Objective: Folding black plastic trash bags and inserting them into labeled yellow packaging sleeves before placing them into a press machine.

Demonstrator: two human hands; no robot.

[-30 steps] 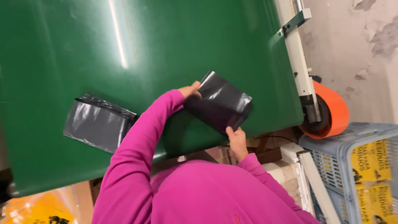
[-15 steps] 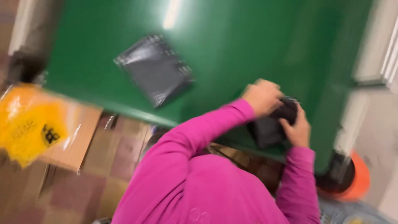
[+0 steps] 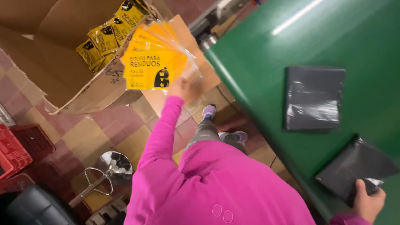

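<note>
Left hand (image 3: pixel 182 88) fanning yellow sleeves (image 3: pixel 155 62) flat, right hand (image 3: pixel 367 203) gripping tilted black pack (image 3: pixel 354 167)

The left hand (image 3: pixel 180 86) is raised well out in front, its arm in a pink sleeve stretched nearly straight, fingers pinched shut. The right hand (image 3: pixel 368 203) sits low at the right, close to the body, thumb up and fingers curled closed.
</note>
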